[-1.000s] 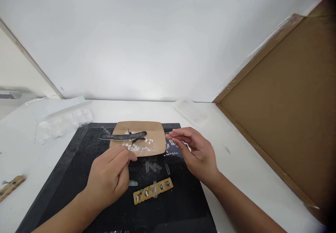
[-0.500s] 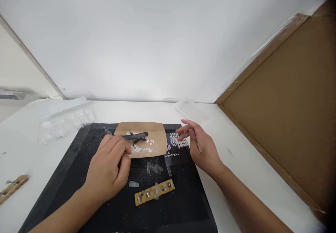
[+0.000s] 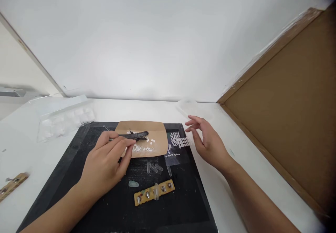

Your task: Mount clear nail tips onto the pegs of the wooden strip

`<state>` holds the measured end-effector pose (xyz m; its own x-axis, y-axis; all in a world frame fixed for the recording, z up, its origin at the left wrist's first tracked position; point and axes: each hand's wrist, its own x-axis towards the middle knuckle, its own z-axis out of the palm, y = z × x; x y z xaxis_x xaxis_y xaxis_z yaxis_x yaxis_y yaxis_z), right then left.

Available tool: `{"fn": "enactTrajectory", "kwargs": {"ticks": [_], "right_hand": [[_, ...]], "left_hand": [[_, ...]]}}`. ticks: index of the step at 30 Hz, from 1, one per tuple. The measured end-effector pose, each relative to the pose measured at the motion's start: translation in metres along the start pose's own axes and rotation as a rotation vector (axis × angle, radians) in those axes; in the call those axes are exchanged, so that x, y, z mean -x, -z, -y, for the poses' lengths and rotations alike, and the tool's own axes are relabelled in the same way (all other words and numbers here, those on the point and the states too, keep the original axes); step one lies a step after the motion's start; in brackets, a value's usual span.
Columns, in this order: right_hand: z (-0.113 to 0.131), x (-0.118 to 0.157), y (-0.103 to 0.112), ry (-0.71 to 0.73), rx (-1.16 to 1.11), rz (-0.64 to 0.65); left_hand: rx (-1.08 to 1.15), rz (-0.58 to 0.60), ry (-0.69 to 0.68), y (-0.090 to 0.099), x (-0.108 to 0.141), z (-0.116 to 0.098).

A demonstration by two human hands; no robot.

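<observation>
My left hand (image 3: 106, 159) is over the left side of the brown paper tray (image 3: 160, 149), thumb and forefinger pinched together. Whatever is between those fingertips, if anything, is too small to make out. Beside them a dark nail file (image 3: 140, 135) lies across the tray, its left end hidden behind the hand. Small white chips (image 3: 143, 149) and dark scraps are scattered in the tray. My right hand (image 3: 210, 143) hovers past the mat's right edge, fingers curved and apart, holding nothing. Close to it are rows of small white adhesive tabs (image 3: 180, 141) on a dark sheet.
On the black mat (image 3: 110, 212) lie several clear nail tips (image 3: 153, 168), a single loose tip (image 3: 133, 184) and a yellow stand (image 3: 143, 197) with metal studs and one tip on it. A clear plastic box (image 3: 65, 121) sits left; a cardboard panel (image 3: 283, 110) leans right.
My left hand has opened its grip shape slightly, fingertips shifting right to a clear pinch over the tray. My right hand has moved a little right, away from the tabs.
</observation>
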<state>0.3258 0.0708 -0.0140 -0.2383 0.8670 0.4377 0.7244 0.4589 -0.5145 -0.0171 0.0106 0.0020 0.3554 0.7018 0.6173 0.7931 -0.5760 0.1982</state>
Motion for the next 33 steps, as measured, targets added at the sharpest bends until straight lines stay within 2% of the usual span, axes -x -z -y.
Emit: {"fn": "enactTrajectory", "kwargs": {"ticks": [2,7,12,14,16,19,22,26,33], "right_hand": [[0.002,-0.001,0.000,0.043,0.019,-0.002],[0.014,0.003,-0.004,0.210,0.015,0.094],[0.030,0.008,-0.013,0.219,-0.152,-0.005],[0.039,0.010,-0.015,0.268,-0.210,-0.002],[0.048,0.011,-0.016,0.351,-0.219,0.085],[0.061,0.014,-0.015,0.431,-0.177,0.297],[0.065,0.017,-0.010,0.417,-0.131,0.456],[0.056,0.018,-0.005,0.340,-0.162,0.548],[0.043,0.019,-0.012,0.193,-0.164,0.649]], "left_hand": [[0.012,-0.008,0.013,-0.002,0.000,0.004],[-0.005,-0.027,0.019,-0.007,0.001,0.011],[-0.026,-0.049,0.032,-0.012,0.002,0.014],[-0.025,-0.042,0.038,-0.012,0.001,0.012],[-0.013,-0.039,0.032,-0.011,0.000,0.008],[0.044,-0.064,-0.011,-0.007,-0.001,0.001],[0.089,-0.081,-0.074,-0.003,-0.002,-0.004],[0.094,-0.076,-0.137,-0.001,-0.001,-0.007],[-0.026,-0.009,-0.023,0.000,-0.002,0.000]]}}
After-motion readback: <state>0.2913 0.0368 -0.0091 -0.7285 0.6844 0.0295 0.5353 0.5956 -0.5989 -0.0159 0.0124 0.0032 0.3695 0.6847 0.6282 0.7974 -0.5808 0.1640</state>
